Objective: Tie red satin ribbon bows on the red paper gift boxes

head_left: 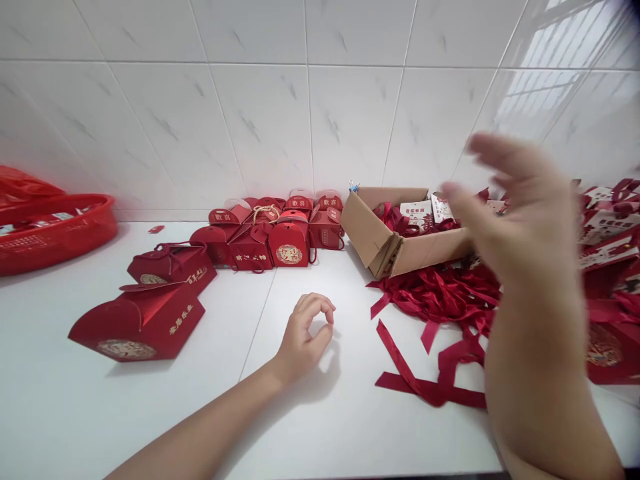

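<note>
My left hand (305, 333) rests on the white counter (150, 413), fingers curled loosely with thumb and forefinger nearly touching, and nothing visible in them. My right hand (505, 207) is raised close to the camera, blurred, fingers stretched out and holding nothing. It hangs above a heap of red ribbons (440, 300). Two red gift boxes (145, 320) lie on their sides to the left of my left hand.
A cluster of several small red gift boxes (280, 233) stands against the tiled wall. An open cardboard box (395, 240) holds ribbons and tags. A red plastic basket (50, 230) sits far left. More red boxes (610, 253) pile up at the right.
</note>
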`<state>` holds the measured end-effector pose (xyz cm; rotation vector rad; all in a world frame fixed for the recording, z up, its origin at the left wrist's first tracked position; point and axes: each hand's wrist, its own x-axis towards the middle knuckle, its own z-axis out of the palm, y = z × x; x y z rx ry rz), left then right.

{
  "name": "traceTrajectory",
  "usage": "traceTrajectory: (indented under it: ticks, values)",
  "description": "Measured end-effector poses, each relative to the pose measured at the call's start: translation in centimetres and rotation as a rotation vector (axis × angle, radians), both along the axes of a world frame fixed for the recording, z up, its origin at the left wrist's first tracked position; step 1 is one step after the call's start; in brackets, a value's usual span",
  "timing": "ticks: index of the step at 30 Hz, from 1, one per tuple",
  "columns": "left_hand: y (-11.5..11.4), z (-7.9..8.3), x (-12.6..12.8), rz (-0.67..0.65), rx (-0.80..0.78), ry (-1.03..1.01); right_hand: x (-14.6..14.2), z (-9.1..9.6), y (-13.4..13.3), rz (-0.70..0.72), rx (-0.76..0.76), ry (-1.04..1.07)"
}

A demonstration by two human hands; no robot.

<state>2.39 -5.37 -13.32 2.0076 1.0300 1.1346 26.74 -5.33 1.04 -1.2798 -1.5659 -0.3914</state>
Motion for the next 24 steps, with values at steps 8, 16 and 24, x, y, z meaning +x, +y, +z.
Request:
traceTrajectory:
  ticks: [8, 16, 24]
  values:
    - [0.0, -0.2, -0.1, -0.023, 0.047, 0.088, -1.2, -6.2, 8.0, -0.215, -0.698, -0.343]
    - [-0.2, -0.3, -0.1, -0.045, 0.055, 0.107, -1.9, -9.1, 9.9, -0.211, -0.458, -0.334]
    - [-0.8, 1.7, -0.7, 0.112, 0.432, 0.249, -1.1, -6.4, 8.2, -0.101, -0.213, -0.171]
